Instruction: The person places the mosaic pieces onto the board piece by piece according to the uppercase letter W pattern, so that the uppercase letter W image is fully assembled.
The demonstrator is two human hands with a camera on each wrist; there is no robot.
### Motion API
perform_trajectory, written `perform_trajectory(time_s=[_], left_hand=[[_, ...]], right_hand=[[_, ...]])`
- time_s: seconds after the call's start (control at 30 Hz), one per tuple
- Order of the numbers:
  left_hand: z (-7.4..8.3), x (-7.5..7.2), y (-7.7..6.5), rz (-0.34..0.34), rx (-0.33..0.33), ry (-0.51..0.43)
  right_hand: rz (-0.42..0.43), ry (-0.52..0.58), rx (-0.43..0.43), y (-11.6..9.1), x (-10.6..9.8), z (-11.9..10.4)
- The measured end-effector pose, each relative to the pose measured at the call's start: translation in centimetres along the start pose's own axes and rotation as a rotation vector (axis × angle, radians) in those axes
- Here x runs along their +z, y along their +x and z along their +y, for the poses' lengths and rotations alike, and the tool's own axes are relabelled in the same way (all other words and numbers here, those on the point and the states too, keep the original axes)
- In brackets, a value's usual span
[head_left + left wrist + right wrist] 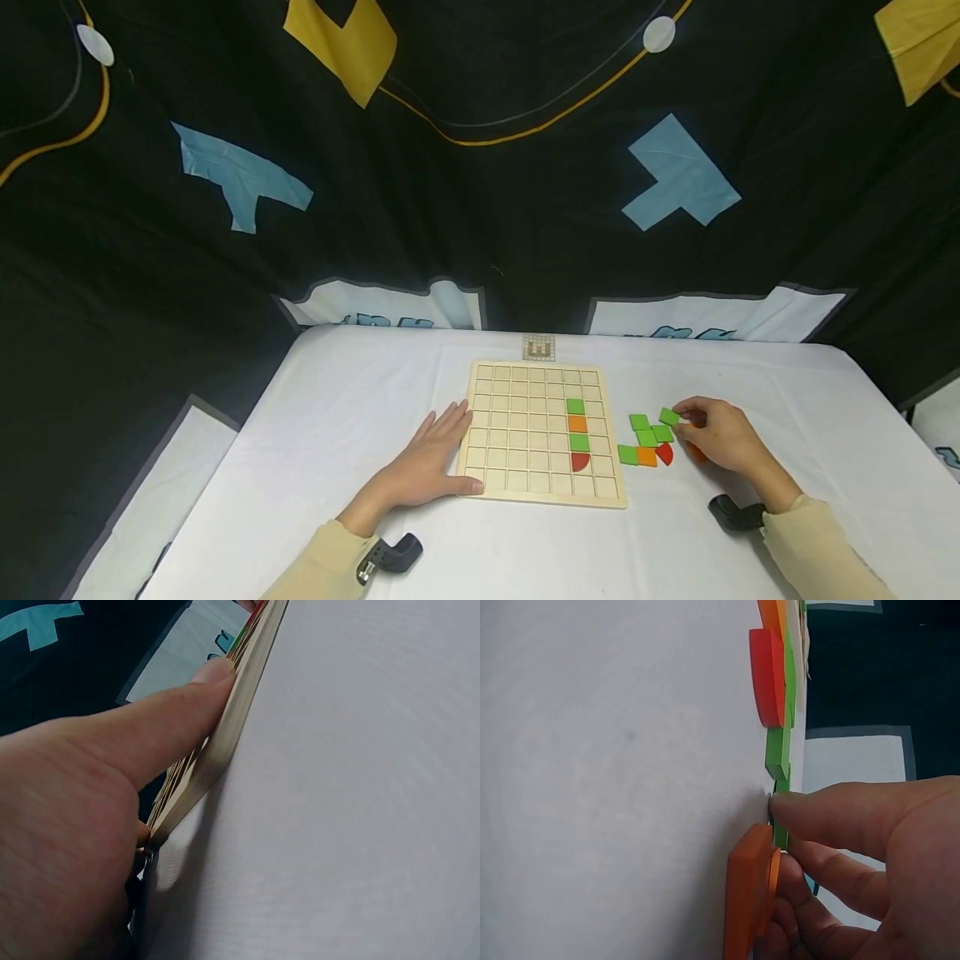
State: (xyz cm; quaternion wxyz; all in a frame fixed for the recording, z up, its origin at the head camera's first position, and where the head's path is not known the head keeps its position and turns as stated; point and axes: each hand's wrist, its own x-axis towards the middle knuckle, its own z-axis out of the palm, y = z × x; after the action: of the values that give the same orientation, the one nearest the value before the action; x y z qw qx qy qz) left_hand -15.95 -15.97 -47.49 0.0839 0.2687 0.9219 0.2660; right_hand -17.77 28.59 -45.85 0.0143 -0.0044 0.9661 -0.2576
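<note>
My left hand (423, 467) lies with fingers straight along the left edge of a wooden grid board (517, 450). In the left wrist view, the thumb (169, 720) rests on the board's rim. One column of the board holds a green square (575, 407), an orange square (577, 424), another green square below and a red quarter-circle (580, 462). To the right of the board, my right hand (720, 433) pinches a green square tile (669, 416) between thumb and fingers. Orange tiles (746, 892) lie just under that hand, partly hidden in the head view.
Beside the right hand lie several loose green squares (639, 422), an orange square (647, 457) and a red quarter-circle (664, 453). A small patterned card (538, 347) lies behind the board on the white-covered table (375, 375). A dark patterned curtain (480, 217) hangs behind.
</note>
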Motion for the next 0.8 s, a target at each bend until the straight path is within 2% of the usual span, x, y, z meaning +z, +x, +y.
perform_trajectory(time_s=[0.5,0.8], left_hand=[[0.05,0.01,0.12,-0.015,0.004,0.000],[0.12,-0.06,0.01,-0.012,-0.006,0.001]], right_hand=[[0.021,0.022,0.017,-0.29,-0.26,-0.16],[0.064,0.036,-0.022,-0.47,-0.40,-0.89]])
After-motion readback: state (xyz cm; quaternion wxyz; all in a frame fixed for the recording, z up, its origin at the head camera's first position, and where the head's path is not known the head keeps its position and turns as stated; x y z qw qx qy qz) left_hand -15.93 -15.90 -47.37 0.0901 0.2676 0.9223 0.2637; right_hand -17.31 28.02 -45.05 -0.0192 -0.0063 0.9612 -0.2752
